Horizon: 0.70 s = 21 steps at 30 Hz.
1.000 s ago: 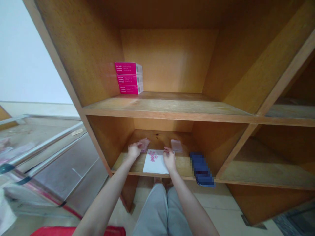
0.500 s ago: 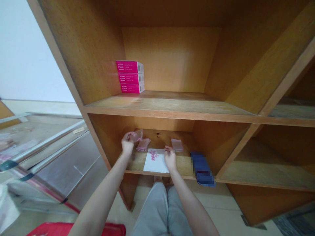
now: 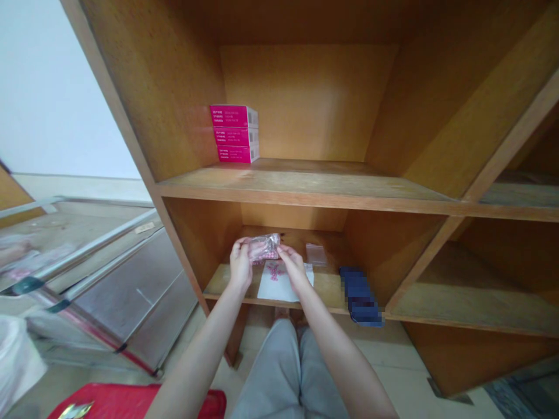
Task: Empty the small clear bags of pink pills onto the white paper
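My left hand [image 3: 240,265] is closed on the left end of a clear plastic bag [image 3: 264,245], held just above the lower shelf. The fingers of my right hand [image 3: 293,265] pinch the bag's right end. Beneath it, largely hidden, lies a second bag with small pink pieces inside. In front, a white sheet of paper [image 3: 282,289] lies at the shelf's front edge with several small pink pieces [image 3: 274,270] loose on it. To the right of my right hand, another clear bag [image 3: 316,254] lies flat.
Three stacked pink boxes [image 3: 236,134] stand on the upper shelf [image 3: 314,180]. A dark blue, pixelated item [image 3: 360,297] overhangs the lower shelf's front edge at right. At left stands a metal-framed cart [image 3: 131,291]; a red stool or seat [image 3: 113,401] is below.
My right hand has moved left and up from the paper's right edge onto the plastic bag. My left hand has brought that bag right, over the bag of pink pieces.
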Each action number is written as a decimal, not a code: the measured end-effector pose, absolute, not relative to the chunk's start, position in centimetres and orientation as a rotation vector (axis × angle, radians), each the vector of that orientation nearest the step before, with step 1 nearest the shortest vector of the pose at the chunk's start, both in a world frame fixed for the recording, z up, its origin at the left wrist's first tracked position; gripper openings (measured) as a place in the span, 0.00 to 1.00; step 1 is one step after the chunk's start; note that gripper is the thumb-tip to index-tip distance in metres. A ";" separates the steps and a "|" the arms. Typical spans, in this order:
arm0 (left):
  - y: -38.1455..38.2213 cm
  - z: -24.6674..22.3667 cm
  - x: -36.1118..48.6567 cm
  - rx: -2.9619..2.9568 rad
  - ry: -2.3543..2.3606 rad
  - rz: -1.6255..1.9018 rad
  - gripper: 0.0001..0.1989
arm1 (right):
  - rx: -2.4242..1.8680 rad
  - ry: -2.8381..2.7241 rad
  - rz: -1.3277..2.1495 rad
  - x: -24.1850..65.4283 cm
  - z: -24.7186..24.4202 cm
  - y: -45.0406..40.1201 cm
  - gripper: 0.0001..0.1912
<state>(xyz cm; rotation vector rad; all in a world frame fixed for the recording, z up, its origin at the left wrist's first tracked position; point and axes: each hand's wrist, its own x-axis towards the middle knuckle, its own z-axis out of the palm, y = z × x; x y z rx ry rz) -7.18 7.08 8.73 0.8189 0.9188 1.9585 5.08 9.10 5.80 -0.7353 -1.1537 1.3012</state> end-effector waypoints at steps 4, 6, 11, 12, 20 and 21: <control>6.9 7.6 -7.2 0.778 1.003 2.001 0.08 | -0.800 -1.115 1.274 4.9 6.3 9.1 0.10; 7.0 6.9 -7.4 0.772 1.045 1.988 0.09 | -0.809 -1.120 1.275 5.0 6.1 9.3 0.10; 7.3 5.5 -7.6 0.800 1.122 2.026 0.10 | -0.792 -1.138 1.277 5.2 5.9 9.4 0.09; 7.3 5.3 -7.6 0.804 1.145 2.037 0.10 | -0.794 -1.140 1.279 5.2 5.9 9.4 0.09; 7.0 5.1 -9.1 0.740 1.131 1.765 0.15 | -0.857 -1.149 1.352 5.2 4.8 9.4 0.09; 7.0 5.0 -9.3 0.764 1.139 1.738 0.18 | -0.868 -1.152 1.356 5.2 4.6 9.4 0.10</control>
